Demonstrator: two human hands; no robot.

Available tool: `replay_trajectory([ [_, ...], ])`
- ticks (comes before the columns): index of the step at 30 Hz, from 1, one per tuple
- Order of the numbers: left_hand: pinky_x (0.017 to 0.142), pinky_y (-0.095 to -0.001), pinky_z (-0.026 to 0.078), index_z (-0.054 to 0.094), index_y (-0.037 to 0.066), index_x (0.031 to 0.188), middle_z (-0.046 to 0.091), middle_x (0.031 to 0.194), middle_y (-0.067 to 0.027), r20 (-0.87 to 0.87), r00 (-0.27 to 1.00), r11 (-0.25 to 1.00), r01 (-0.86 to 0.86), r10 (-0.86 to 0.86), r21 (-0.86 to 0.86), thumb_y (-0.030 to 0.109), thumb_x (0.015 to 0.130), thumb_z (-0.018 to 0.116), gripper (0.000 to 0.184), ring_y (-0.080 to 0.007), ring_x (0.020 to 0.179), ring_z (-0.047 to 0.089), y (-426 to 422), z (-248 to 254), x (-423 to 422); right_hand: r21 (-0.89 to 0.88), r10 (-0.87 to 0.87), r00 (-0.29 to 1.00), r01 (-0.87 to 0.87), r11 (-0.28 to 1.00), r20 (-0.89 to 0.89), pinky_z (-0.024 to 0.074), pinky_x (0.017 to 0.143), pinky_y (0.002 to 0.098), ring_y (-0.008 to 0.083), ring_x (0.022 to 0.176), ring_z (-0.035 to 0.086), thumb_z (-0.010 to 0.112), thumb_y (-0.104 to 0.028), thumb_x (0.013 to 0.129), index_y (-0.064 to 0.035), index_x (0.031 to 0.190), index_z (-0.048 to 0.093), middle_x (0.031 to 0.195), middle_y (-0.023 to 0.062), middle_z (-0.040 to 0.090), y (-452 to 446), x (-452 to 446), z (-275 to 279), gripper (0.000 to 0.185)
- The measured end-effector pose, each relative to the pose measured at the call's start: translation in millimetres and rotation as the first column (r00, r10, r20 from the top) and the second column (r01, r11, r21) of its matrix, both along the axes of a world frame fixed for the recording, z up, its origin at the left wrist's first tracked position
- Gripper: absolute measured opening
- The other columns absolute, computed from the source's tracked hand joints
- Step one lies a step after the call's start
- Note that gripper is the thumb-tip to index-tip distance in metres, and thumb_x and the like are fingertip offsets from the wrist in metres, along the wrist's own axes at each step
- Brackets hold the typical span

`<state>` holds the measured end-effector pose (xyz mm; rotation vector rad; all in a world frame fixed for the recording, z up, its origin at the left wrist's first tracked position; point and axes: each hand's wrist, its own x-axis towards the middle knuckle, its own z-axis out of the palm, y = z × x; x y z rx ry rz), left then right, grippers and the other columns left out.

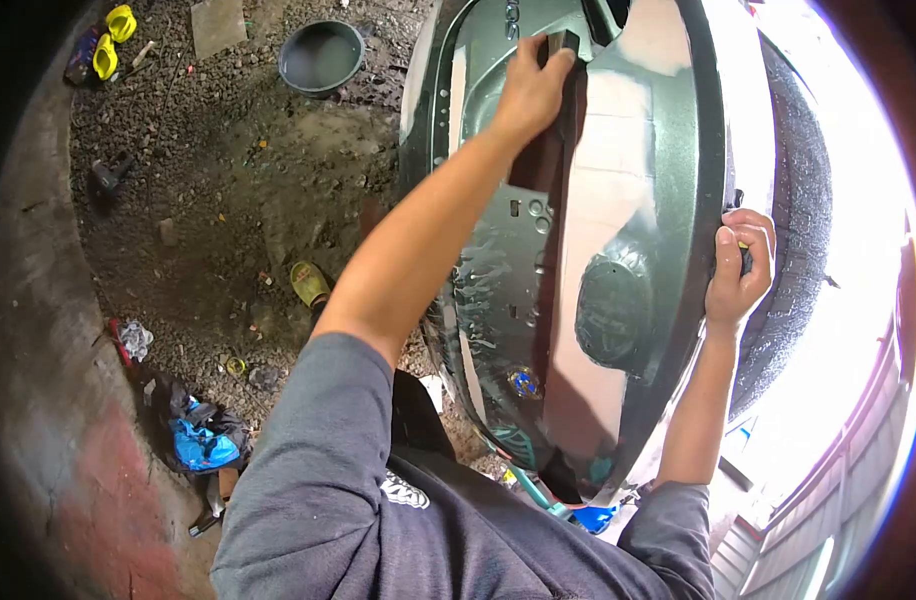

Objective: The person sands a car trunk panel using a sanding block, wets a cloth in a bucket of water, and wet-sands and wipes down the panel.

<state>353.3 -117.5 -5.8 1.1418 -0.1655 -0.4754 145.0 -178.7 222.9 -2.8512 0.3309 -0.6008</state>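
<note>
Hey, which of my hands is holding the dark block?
Your left hand: it grips the dark block over the car panel, while your right hand is at the panel's edge.

Blown-out glare along right; ground (203,215) at left dimmer; fisheye bending, dark corners.

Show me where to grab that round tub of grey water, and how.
Best by the rim of the round tub, probably, with two hands on opposite sides, coming from above. It stands upright on the ground, its top is open, and I see no handle. Keeping it level should stop the grey water spilling.
</note>
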Motion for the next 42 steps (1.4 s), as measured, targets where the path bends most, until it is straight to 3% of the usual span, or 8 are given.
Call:
replay_trajectory([
  [5,0.111,-0.0378,0.039,0.042,-0.004,0.145,0.055,0.140,-0.0279,-0.167,0.986,0.999,0.020,-0.027,-0.044,0.042,0.097,0.060,0.069,-0.0343,0.131,0.053,65,-5,2,-0.082,-0.005,1.000,0.003,0.997,-0.024,0.0448,0.098,0.0380,0.0231,0.105,0.060,0.064,-0.006,0.093,-0.0027,0.090,0.062,0.108,0.0118,0.066,-6,2,2,0.005],
  [9,0.112,-0.0336,0.037,0.039,0.000,0.150,0.048,0.146,-0.0164,-0.234,0.970,0.997,0.071,-0.062,0.033,0.041,0.101,0.059,0.067,-0.0235,0.133,0.047,168,-104,-47,-0.139,-0.061,0.997,0.054,0.989,-0.052,0.0446,0.100,0.0362,0.0225,0.109,0.060,0.065,-0.008,0.097,-0.0016,0.102,0.065,0.111,0.0100,0.066,-24,21,2,0.009],
  [15,0.115,-0.0380,0.036,0.043,-0.003,0.148,0.049,0.150,-0.0210,-0.325,0.943,0.777,0.156,0.066,0.610,0.032,0.101,0.061,0.062,-0.0305,0.140,0.047,434,-241,-146,-0.445,0.111,0.977,-0.184,0.877,-0.184,0.0503,0.092,0.0364,0.0284,0.101,0.064,0.074,-0.024,0.091,-0.0068,0.110,0.068,0.108,0.0105,0.066,-31,128,4,0.026],
  [16,0.114,-0.0377,0.038,0.045,-0.004,0.147,0.050,0.149,-0.0206,-0.307,0.950,0.601,0.213,0.056,0.770,0.031,0.101,0.061,0.060,-0.0303,0.139,0.048,485,-243,-161,-0.438,0.096,0.950,-0.224,0.871,-0.297,0.0499,0.094,0.0367,0.0285,0.106,0.063,0.074,-0.024,0.091,-0.0059,0.113,0.066,0.114,0.0107,0.064,-24,149,-4,0.030],
  [20,0.110,-0.0387,0.040,0.047,-0.006,0.144,0.058,0.138,-0.0231,-0.332,0.926,0.396,0.241,0.181,0.886,0.037,0.099,0.060,0.064,-0.0329,0.128,0.055,704,-302,-272,-0.420,0.169,0.743,-0.533,0.734,-0.648,0.0467,0.105,0.0412,0.0346,0.124,0.057,0.070,-0.033,0.089,-0.0053,0.124,0.063,0.135,0.0148,0.058,-2,203,-79,0.045],
  [23,0.113,-0.0408,0.037,0.044,-0.005,0.147,0.054,0.143,-0.0262,-0.398,0.825,0.432,0.212,0.402,0.877,0.044,0.098,0.059,0.071,-0.0384,0.133,0.051,827,-329,-386,-0.521,-0.033,0.655,-0.568,0.637,-0.755,0.0508,0.098,0.0443,0.0329,0.115,0.061,0.070,-0.031,0.087,-0.0054,0.114,0.069,0.116,0.0127,0.066,18,200,-104,0.037],
  [28,0.114,-0.0411,0.035,0.043,-0.004,0.147,0.052,0.146,-0.0270,-0.480,0.777,0.311,0.376,0.407,0.873,0.048,0.098,0.057,0.073,-0.0389,0.137,0.048,846,-272,-490,-0.398,0.119,0.573,-0.689,0.606,-0.811,0.0525,0.087,0.0452,0.0329,0.098,0.064,0.070,-0.026,0.082,-0.0037,0.094,0.070,0.097,0.0128,0.066,27,173,-103,0.025],
  [42,0.113,-0.0405,0.036,0.045,-0.001,0.145,0.053,0.142,-0.0265,-0.494,0.796,0.576,0.232,0.351,0.784,0.044,0.101,0.057,0.064,-0.0387,0.133,0.050,748,-299,-580,-0.204,0.258,0.344,-0.871,0.448,-0.903,0.0524,0.074,0.0427,0.0278,0.080,0.069,0.075,-0.022,0.074,-0.0087,0.073,0.067,0.077,0.0086,0.067,120,-7,-102,0.015],
])
